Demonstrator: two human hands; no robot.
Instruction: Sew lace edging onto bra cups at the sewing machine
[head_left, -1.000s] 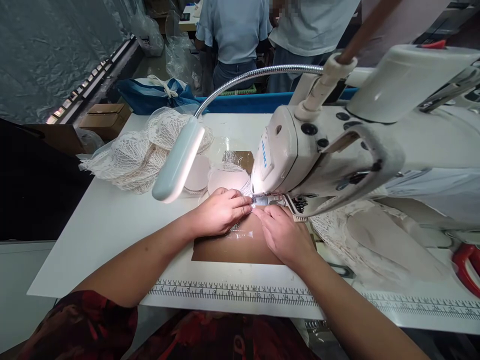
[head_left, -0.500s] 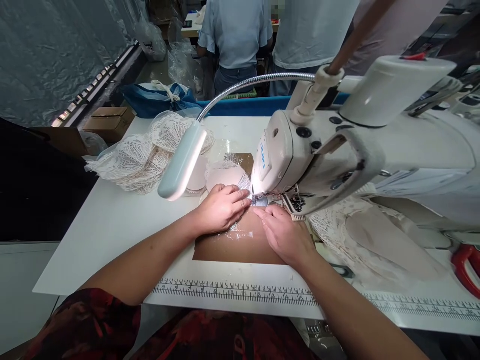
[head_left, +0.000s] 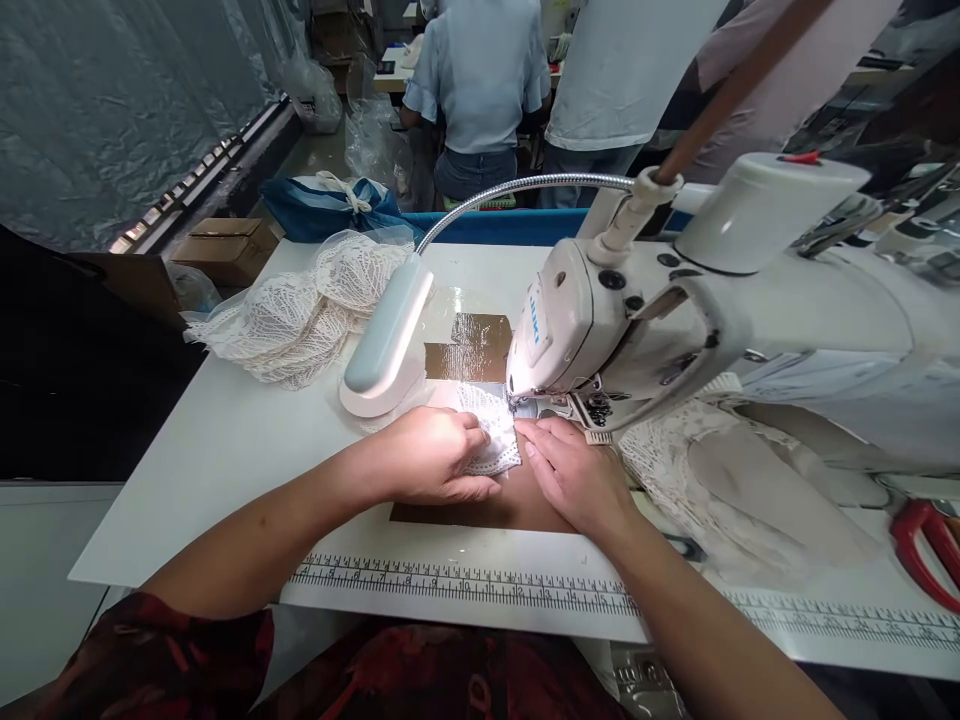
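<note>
A white lace piece [head_left: 489, 450], rounded like a cup, lies by the needle of a white sewing machine [head_left: 559, 320]. My left hand [head_left: 431, 452] is on its left side, fingers curled over the lace and thumb along the near side. At its right edge, close to the presser foot [head_left: 517, 402], my right hand [head_left: 574, 465] pinches with forefinger and thumb; its other fingers are folded and partly hidden. Brown tape [head_left: 517, 505] covers the table under both hands.
A lit lamp [head_left: 390, 335] on a bendable neck hangs left of the needle. Stacked lace cups [head_left: 285, 310] lie behind it. More lace [head_left: 720, 470] and red-handled scissors [head_left: 926, 550] are on the right. A ruler strip [head_left: 480, 590] runs along the front edge. People stand and sit beyond the table.
The lace piece has come round toward me and now lies between my hands. My left hand has shifted a little left and nearer; my right hand stays by the needle. The view has tilted slightly.
</note>
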